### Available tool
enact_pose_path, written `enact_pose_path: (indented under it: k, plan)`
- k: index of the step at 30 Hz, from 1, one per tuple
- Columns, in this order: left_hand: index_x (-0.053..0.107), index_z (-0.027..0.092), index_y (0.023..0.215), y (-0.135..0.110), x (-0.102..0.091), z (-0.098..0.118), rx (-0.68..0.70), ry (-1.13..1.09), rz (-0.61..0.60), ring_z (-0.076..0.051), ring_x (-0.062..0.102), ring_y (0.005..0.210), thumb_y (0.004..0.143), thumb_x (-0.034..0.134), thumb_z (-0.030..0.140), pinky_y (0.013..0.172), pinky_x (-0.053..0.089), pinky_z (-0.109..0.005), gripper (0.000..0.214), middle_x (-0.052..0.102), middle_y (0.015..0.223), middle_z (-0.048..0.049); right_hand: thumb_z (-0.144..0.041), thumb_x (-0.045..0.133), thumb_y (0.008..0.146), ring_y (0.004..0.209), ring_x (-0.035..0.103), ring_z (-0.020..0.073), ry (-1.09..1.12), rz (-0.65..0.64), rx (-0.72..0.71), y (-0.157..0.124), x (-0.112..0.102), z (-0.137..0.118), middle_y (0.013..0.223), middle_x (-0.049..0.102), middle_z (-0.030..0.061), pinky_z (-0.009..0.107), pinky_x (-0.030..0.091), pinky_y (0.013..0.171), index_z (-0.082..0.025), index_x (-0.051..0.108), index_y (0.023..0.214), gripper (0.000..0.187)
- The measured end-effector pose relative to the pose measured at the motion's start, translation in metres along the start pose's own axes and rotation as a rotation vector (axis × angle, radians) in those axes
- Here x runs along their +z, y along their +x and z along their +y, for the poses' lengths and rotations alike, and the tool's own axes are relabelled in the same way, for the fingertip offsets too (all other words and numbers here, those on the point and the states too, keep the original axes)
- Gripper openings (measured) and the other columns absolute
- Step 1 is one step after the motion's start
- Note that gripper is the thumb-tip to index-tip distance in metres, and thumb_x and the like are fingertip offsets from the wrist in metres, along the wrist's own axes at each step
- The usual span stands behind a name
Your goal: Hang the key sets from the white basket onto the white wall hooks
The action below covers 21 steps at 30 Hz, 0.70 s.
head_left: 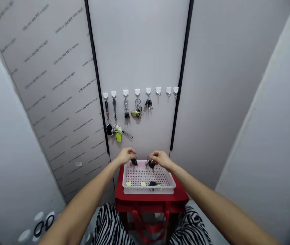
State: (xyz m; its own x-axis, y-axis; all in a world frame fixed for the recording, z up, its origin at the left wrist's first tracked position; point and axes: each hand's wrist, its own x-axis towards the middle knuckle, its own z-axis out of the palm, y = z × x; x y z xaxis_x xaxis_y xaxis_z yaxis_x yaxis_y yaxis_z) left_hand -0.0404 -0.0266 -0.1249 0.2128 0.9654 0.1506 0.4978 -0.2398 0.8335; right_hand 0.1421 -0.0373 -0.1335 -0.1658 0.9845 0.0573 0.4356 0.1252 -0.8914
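Above the white basket (pixel 148 191), the left hand (pixel 126 156) pinches dark keys (pixel 134 162), the right hand (pixel 160 159) apparently a second bunch (pixel 151 165)

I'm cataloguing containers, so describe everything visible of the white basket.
The white basket is shallow, rectangular and open-topped, apparently plastic, with a perforated floor and slotted far wall. It sits upright on a red surface. Yellow pieces and dark keys lie inside, along its near side. Whether keys in the left hand and right hand touch it is unclear.
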Motion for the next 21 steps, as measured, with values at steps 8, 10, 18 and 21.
enact_pose_path:
  k: [8, 10, 18, 21]
  plan:
    - [0.048, 0.011, 0.063, 0.0, 0.001, 0.047, -0.011, -0.355, -0.047, -0.004, 0.043, 0.044, 0.051, 0.053, 0.004, 0.05, 0.033, -0.017, 0.015, 0.046, 0.045, 0.0067, -0.028, 0.042, 0.064, 0.061, 0.049, 0.0103, -0.02, 0.0, -0.212, -0.003, -0.005, -0.013, 0.071, 0.057, 0.0037, 0.023, 0.038, 0.058, -0.012, 0.055, 0.083, 0.028]
    - [0.048, 0.011, 0.063, 0.001, 0.002, 0.059, 0.008, -0.383, -0.038, -0.003, 0.043, 0.045, 0.052, 0.052, 0.004, 0.05, 0.032, -0.017, 0.014, 0.046, 0.045, 0.0065, -0.03, 0.038, 0.068, 0.071, 0.049, 0.0116, 0.0, -0.039, -0.329, -0.005, -0.002, -0.02, 0.078, 0.057, 0.0042, 0.025, 0.038, 0.066, -0.013, 0.053, 0.088, 0.03]
    - [0.045, 0.011, 0.062, 0.009, 0.009, 0.095, 0.076, -0.429, 0.124, -0.002, 0.04, 0.04, 0.056, 0.048, 0.003, 0.045, 0.031, -0.016, 0.011, 0.042, 0.042, 0.0074, -0.032, 0.026, 0.074, 0.061, 0.049, 0.0091, -0.075, 0.129, -0.449, -0.012, 0.002, -0.042, 0.07, 0.053, 0.0031, 0.021, 0.039, 0.057, -0.013, 0.046, 0.081, 0.028]
    - [0.045, 0.012, 0.065, 0.012, 0.007, 0.113, 0.113, -0.426, 0.173, -0.002, 0.041, 0.043, 0.058, 0.047, 0.003, 0.044, 0.032, -0.015, 0.011, 0.044, 0.045, 0.0061, -0.032, 0.026, 0.073, 0.048, 0.049, 0.0071, 0.021, 0.192, -0.426, -0.01, -0.006, -0.055, 0.068, 0.051, 0.0021, 0.019, 0.039, 0.047, -0.014, 0.043, 0.086, 0.028]
